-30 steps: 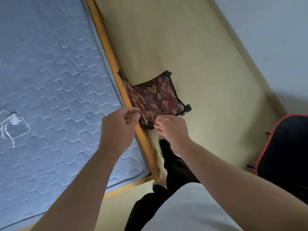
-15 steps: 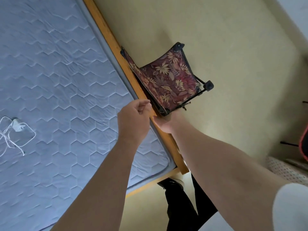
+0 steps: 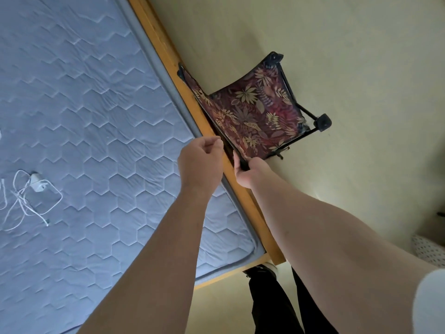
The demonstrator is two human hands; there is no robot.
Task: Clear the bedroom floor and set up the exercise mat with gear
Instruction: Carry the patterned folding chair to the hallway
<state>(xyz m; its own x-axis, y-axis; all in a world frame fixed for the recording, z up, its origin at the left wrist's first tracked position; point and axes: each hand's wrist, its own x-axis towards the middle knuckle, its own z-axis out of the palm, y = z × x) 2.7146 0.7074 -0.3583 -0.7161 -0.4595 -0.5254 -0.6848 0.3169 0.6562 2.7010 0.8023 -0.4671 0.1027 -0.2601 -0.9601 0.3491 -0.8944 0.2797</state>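
Leaning against the floor side of the bed frame [image 3: 161,44], the folding chair [image 3: 260,112] ran its long edge along that rail, its near corner gripped by the right hand [image 3: 250,172], while the left hand [image 3: 201,162] hung curled just over the rail, whether pinching anything unclear.

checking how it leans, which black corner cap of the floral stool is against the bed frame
The leftmost cap, against the wooden bed frame; the top cap and right cap sit out over the floor.
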